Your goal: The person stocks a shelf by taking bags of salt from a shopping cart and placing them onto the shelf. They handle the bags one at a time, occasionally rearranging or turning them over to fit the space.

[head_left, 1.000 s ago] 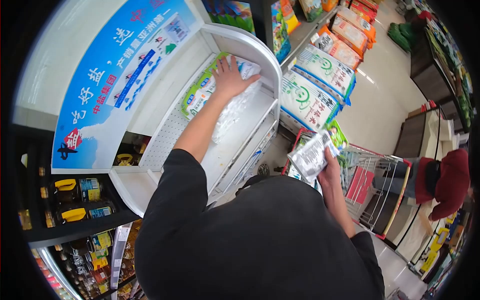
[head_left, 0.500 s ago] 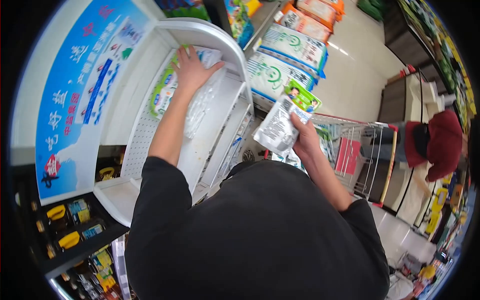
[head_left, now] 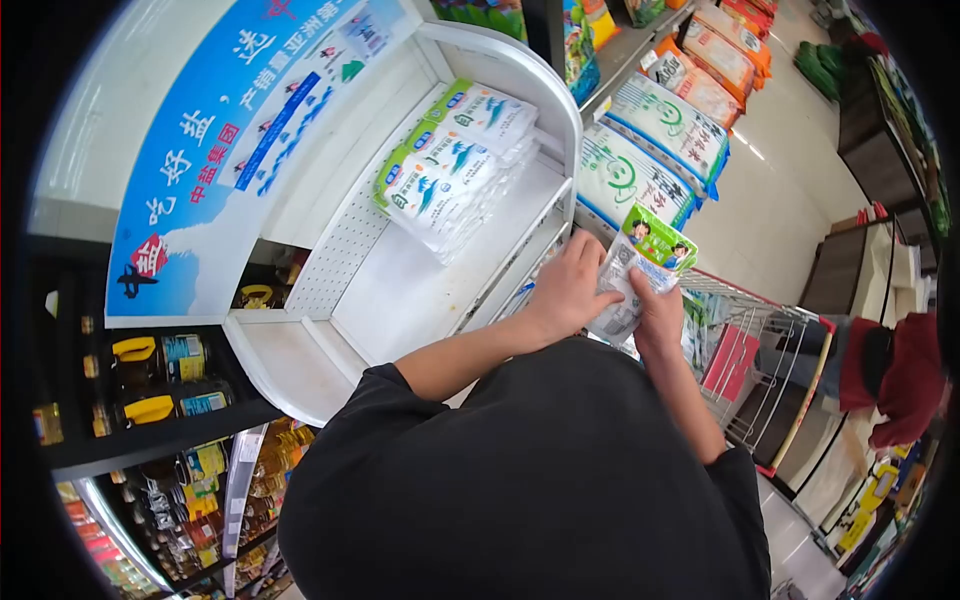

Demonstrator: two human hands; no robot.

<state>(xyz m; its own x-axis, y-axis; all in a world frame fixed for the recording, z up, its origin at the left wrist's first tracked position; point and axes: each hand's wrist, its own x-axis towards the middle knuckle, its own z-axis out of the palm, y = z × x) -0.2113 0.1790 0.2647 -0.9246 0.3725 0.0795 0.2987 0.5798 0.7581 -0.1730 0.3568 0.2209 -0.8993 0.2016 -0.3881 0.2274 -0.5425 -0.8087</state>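
A bag of salt (head_left: 625, 265), white and silver with a green top, is held in front of my chest, just right of the shelf. My right hand (head_left: 655, 318) grips its lower right side, thumb across the front. At its left edge is my left hand (head_left: 568, 290), closed on the bag with the thumb on its face; the other fingertips are partly hidden. Similar salt bags (head_left: 445, 175) lie in overlapping rows on the white display shelf (head_left: 390, 310), against its back panel.
A shopping cart (head_left: 760, 350) stands at my right, with a person in a dark red top (head_left: 905, 375) beyond it. Large rice sacks (head_left: 640, 175) are stacked past the shelf end. Oil bottles (head_left: 165, 380) fill racks at lower left. A blue sign (head_left: 210, 170) tops the display.
My left hand has left the bags on the shelf and come right to the bag of salt in my right hand. The view has shifted, showing the shelf bags uncovered.
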